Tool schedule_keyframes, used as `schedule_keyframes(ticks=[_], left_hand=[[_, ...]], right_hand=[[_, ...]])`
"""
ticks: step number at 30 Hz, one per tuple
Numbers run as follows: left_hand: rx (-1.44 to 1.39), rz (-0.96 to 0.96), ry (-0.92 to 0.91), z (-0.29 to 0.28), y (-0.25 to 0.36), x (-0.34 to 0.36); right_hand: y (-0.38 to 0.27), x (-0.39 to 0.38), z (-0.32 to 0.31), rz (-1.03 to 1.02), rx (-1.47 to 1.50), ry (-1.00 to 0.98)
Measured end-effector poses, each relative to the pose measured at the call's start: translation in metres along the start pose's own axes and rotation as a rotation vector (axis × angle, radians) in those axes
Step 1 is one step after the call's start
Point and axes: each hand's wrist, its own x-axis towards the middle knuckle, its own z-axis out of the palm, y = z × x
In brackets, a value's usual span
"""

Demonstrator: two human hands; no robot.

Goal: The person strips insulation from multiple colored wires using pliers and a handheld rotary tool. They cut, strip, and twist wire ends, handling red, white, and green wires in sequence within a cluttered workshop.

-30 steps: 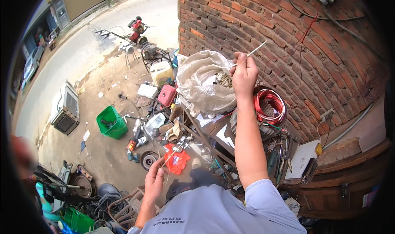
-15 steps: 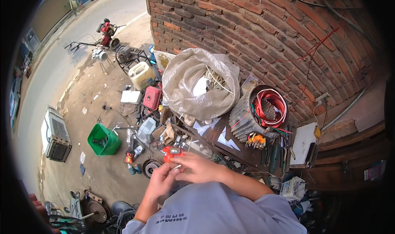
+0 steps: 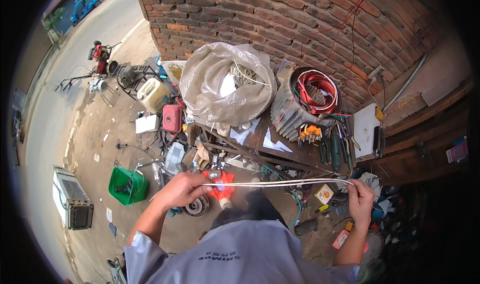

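Observation:
A doubled length of white cord [image 3: 280,183] stretches nearly straight across in front of my body. My left hand [image 3: 186,189] pinches one end of it, and my right hand [image 3: 360,200] has its fingers closed round the other end. Below the cord, close to my left hand, lies a bright red plastic piece [image 3: 227,190] with a dark-grey object on it. Past the cord, on a low table, stands a ribbed motor housing [image 3: 284,115] with red wire coiled in its opening. Beside it sits a big translucent plastic sack [image 3: 197,96] holding pale, stranded material.
Pliers and other hand tools [image 3: 336,151] lie at the table's front right. A green bucket [image 3: 131,186], a red fuel can [image 3: 172,118] and a cream jerrycan [image 3: 150,95] stand on the littered ground to the left. A brick wall [image 3: 240,14] rises behind the table.
My hands were together over the red plastic piece; now they are wide apart, the right one far to the right. The white cord, earlier barely visible, is drawn out between them.

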Motion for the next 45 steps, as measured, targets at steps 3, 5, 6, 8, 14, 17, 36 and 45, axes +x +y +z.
schedule_keyframes(ticks=[3,5,6,8,14,17,36,45], left_hand=[[0.001,-0.011,-0.029,-0.015,0.010,0.016],[0.010,0.004,-0.061,-0.015,0.019,0.032],[0.005,-0.002,-0.081,-0.011,0.024,0.042],[-0.010,-0.010,-0.135,0.003,0.035,0.067],[-0.198,-0.117,-0.245,0.134,0.057,0.168],[-0.708,-0.237,-0.190,0.234,0.071,0.244],[-0.096,-0.310,0.578,0.360,0.062,0.488],[-0.431,-0.248,0.412,0.317,0.112,0.459]], right_hand=[[0.051,-0.032,-0.039,0.170,-0.025,0.178],[0.080,-0.051,-0.057,0.257,0.018,0.308],[0.105,-0.061,-0.069,0.263,0.049,0.394],[0.139,-0.071,-0.092,0.315,-0.005,0.596],[0.209,-0.068,-0.169,0.477,0.520,1.059],[0.240,-0.051,-0.173,0.409,0.669,1.001],[0.371,0.163,0.117,0.809,1.226,0.330],[0.365,0.144,0.110,0.632,0.209,0.045]])
